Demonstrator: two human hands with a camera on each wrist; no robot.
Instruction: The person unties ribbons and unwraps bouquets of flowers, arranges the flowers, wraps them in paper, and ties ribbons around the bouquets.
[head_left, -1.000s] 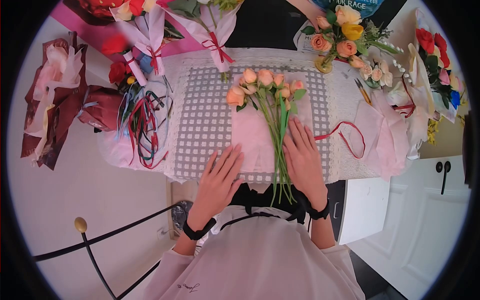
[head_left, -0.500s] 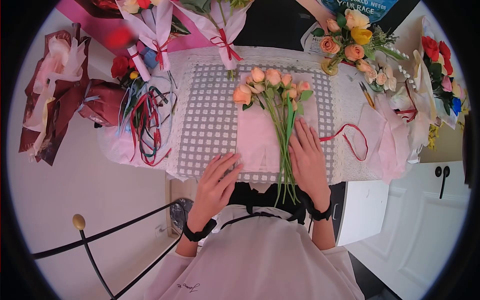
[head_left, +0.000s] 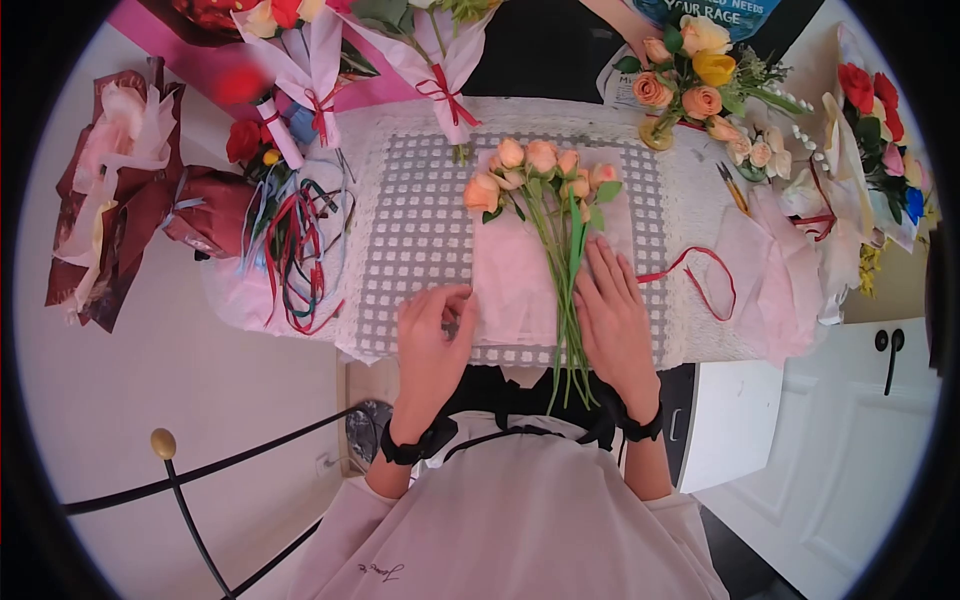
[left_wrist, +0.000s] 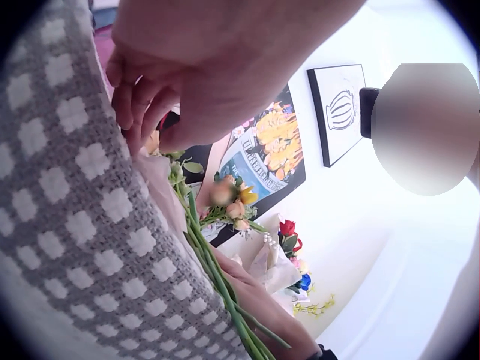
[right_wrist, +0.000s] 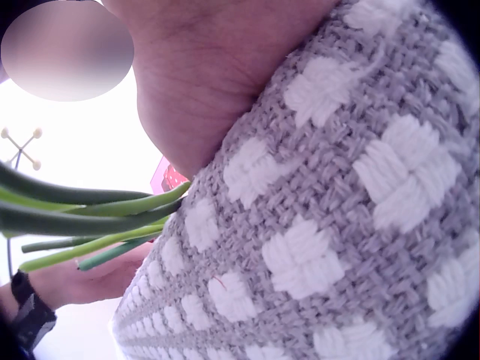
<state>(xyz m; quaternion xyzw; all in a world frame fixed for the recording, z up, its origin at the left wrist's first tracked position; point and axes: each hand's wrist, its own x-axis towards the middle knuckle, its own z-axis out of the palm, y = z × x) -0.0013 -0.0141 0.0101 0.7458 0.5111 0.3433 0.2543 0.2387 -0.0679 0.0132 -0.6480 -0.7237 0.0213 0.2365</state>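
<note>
Held the left hand [head_left: 430, 335], fingers curled, at the left edge of the pink wrapping paper [head_left: 510, 285], centre of the frame; could not tell whether clamped on it. Rested the right hand [head_left: 615, 325], fingers straight, just beside the rose stems [head_left: 562, 275]. Saw peach roses [head_left: 540, 158] on the paper, blooms above centre, across gray-and-white checked cloth [head_left: 410, 240]. Saw 1 red ribbon [head_left: 733, 290] right of centre.

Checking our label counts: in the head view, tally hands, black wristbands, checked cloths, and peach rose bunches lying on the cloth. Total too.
Hands: 2 (left hand, right hand)
Black wristbands: 2
Checked cloth: 1
Peach rose bunch: 1
Total: 6
</note>
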